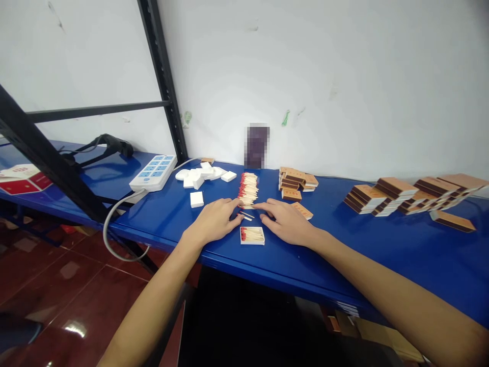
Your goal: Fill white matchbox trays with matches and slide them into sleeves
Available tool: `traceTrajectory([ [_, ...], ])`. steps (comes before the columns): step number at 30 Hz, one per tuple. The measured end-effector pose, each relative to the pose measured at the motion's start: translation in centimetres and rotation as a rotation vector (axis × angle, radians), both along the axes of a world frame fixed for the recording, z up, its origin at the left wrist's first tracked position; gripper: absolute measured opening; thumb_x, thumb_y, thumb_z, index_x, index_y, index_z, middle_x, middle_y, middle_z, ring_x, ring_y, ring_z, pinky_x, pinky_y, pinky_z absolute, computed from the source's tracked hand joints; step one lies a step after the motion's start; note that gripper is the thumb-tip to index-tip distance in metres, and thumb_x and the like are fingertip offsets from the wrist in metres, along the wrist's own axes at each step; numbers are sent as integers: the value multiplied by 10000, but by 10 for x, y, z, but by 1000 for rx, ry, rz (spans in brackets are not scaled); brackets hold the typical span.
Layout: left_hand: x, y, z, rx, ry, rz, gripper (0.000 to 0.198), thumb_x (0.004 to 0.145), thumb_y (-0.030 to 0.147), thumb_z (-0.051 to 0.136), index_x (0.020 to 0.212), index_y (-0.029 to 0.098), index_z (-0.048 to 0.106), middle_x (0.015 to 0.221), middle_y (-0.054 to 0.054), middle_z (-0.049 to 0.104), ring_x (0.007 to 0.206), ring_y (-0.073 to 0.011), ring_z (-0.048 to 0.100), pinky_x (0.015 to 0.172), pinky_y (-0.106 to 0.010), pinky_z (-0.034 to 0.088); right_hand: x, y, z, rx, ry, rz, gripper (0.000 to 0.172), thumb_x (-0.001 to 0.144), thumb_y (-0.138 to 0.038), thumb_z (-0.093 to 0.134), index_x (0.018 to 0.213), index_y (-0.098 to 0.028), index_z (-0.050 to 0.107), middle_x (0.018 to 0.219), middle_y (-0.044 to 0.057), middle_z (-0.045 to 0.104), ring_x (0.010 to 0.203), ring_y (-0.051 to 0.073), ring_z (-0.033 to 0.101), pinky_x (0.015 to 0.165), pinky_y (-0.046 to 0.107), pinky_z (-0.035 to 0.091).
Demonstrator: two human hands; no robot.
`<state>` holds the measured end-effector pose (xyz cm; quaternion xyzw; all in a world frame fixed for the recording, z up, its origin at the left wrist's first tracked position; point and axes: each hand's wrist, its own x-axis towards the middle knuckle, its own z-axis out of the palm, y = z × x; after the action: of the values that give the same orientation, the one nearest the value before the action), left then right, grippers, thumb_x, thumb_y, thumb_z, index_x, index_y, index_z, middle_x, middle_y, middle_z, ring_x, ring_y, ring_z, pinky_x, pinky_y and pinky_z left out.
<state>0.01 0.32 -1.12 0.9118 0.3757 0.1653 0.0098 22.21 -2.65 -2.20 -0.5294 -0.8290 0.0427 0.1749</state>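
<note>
A long row of red-tipped matches (249,189) lies on the blue table in front of me. My left hand (217,220) rests by the red heads at the row's near end, thumb and index finger apart. On the opposite side, my right hand (287,221) has its index fingertip at the bare stick ends, thumb apart too. A few loose matches (248,216) lie between the hands. Just nearer to me is a white matchbox tray (252,241) with matches in it, heads to the left. Beside my right hand lies a matchbox sleeve (303,210), partly hidden by the fingers.
White matchbox trays (203,174) are heaped at the back left, with a single tray (196,199) nearer. Matchboxes (296,179) are piled behind my right hand, and stacked matchboxes (397,193) stand far right. A power strip (153,173) and black rack post (162,71) are left.
</note>
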Motion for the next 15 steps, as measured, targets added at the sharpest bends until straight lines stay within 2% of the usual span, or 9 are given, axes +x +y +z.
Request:
traceTrajectory([
  [15,1,-2,3,-43,6,-11,338,947,337,447,1216,193,592,909,-58,642,840,-215,604,720,-310,454,0,-1,1,22,-22,21,385,960,-259,403,1299,-262,588,893,45,579,786,167,562,676,274,393],
])
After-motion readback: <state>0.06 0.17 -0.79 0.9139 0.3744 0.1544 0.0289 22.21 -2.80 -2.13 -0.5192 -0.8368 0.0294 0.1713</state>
